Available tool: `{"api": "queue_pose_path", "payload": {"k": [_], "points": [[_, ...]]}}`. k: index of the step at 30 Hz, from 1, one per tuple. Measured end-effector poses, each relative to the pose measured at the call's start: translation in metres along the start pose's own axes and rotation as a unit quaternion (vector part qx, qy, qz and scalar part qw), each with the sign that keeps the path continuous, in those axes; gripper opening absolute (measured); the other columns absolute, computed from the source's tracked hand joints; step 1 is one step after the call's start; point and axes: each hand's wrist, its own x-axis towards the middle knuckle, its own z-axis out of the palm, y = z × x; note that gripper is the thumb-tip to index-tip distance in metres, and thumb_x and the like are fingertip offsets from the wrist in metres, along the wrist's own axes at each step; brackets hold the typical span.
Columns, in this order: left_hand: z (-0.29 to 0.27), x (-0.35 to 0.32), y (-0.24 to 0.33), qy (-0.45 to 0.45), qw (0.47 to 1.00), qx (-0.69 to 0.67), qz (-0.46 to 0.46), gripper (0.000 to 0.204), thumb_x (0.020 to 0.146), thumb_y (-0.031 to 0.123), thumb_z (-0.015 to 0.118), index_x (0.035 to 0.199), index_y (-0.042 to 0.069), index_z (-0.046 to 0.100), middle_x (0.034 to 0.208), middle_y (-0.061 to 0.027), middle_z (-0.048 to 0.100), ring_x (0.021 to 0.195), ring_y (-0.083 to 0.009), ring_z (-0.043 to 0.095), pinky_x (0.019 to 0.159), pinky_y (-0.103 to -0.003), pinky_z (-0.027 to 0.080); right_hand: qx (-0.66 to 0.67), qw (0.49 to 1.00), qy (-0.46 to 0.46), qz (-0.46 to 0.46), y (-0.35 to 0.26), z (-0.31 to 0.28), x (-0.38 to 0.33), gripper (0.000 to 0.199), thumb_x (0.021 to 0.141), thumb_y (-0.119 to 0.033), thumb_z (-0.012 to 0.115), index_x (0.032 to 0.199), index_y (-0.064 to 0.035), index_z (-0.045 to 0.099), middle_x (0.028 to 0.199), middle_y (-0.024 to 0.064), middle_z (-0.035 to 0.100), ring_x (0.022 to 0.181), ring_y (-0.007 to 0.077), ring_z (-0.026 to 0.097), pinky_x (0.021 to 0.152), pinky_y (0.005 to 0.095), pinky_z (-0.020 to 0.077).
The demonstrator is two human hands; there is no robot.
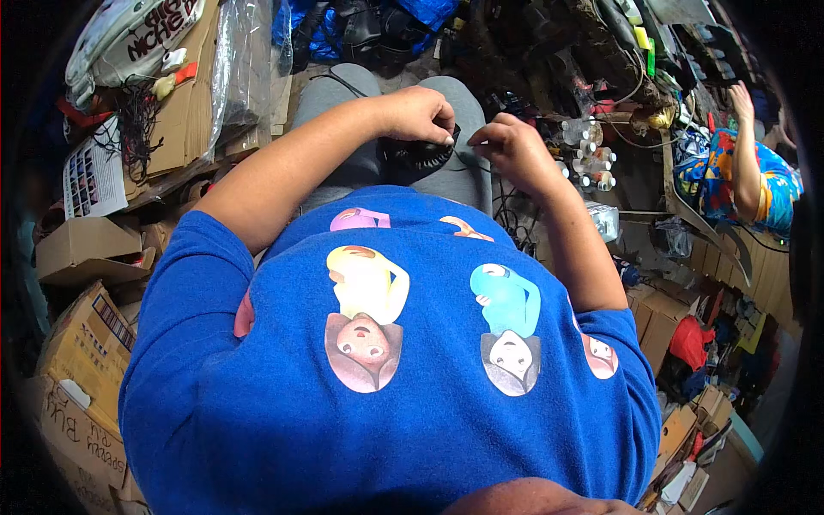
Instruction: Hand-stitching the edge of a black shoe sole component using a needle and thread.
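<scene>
A glossy black item (415, 160) with a row of pale stitch-like marks along its edge rests between my thighs, on grey trousers (339, 129). It looks like a shoe, but much of it is hidden. My left hand (419, 117) is closed, thumb and fingers pinched at the item's upper right edge. Just to the right, my right hand (513, 150) is raised apart from it with the fingertips pressed together. Whatever they pinch is too small to make out. A thin dark cord (341, 83) lies over my left knee.
Small clear bottles (588, 154) stand right of my right hand. Cardboard (180, 103) and boxes (90, 249) crowd the left. Black shoes (360, 30) lie ahead on blue plastic. At far right is another person's arm (747, 163); a curved blade-like piece (699, 223) is nearby.
</scene>
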Motion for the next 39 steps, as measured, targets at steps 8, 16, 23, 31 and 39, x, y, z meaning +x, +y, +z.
{"api": "queue_pose_path", "payload": {"k": [8,16,23,31,39], "points": [[0.002,0.006,-0.016,-0.048,0.986,-0.160,0.002,0.026,0.080,0.015,0.064,0.100,-0.001,0.065,0.094,-0.0076,0.066,0.085,-0.0158,0.059,0.079,-0.030,0.046,0.128,0.990,0.033,0.046,0.014,0.008,0.000,0.013,0.076,-0.009,0.070,0.090,-0.0087,0.069,0.080,0.0013,0.052,0.074,0.0113,0.052,0.068,0.0257,0.0443],[-0.001,0.003,-0.019,-0.095,0.968,-0.226,-0.048,0.026,0.080,0.011,0.061,0.104,0.000,0.065,0.093,-0.0037,0.066,0.086,-0.0114,0.058,0.082,-0.026,0.045,0.136,0.989,0.025,0.053,0.015,0.017,0.005,0.017,0.072,-0.009,0.074,0.088,-0.0097,0.070,0.082,0.0037,0.056,0.078,0.0141,0.061,0.068,0.0269,0.0483],[0.000,0.002,-0.019,-0.079,0.974,-0.208,-0.037,0.028,0.080,0.011,0.064,0.105,-0.001,0.064,0.095,-0.0053,0.066,0.089,-0.0118,0.058,0.084,-0.026,0.044,0.125,0.990,0.032,0.062,0.012,0.018,0.005,0.015,0.073,-0.009,0.073,0.087,-0.0089,0.070,0.081,0.0038,0.057,0.078,0.0143,0.061,0.068,0.0269,0.0484],[0.005,0.000,-0.026,-0.080,0.956,-0.279,-0.040,0.029,0.079,0.011,0.064,0.105,-0.002,0.064,0.096,-0.0067,0.066,0.089,-0.0120,0.058,0.084,-0.026,0.044,0.153,0.985,0.066,0.040,0.023,0.034,-0.001,0.014,0.074,-0.010,0.072,0.087,-0.0097,0.070,0.079,0.0029,0.056,0.074,0.0137,0.055,0.068,0.0268,0.0457],[0.004,-0.001,-0.018,-0.047,0.965,-0.253,-0.053,0.027,0.079,0.015,0.067,0.101,-0.001,0.066,0.090,-0.0040,0.066,0.084,-0.0105,0.058,0.081,-0.025,0.045,0.162,0.983,0.083,0.028,0.018,0.037,0.001,0.012,0.074,-0.007,0.071,0.086,-0.0070,0.069,0.076,-0.0002,0.052,0.072,0.0094,0.050,0.066,0.0236,0.0421]]}}
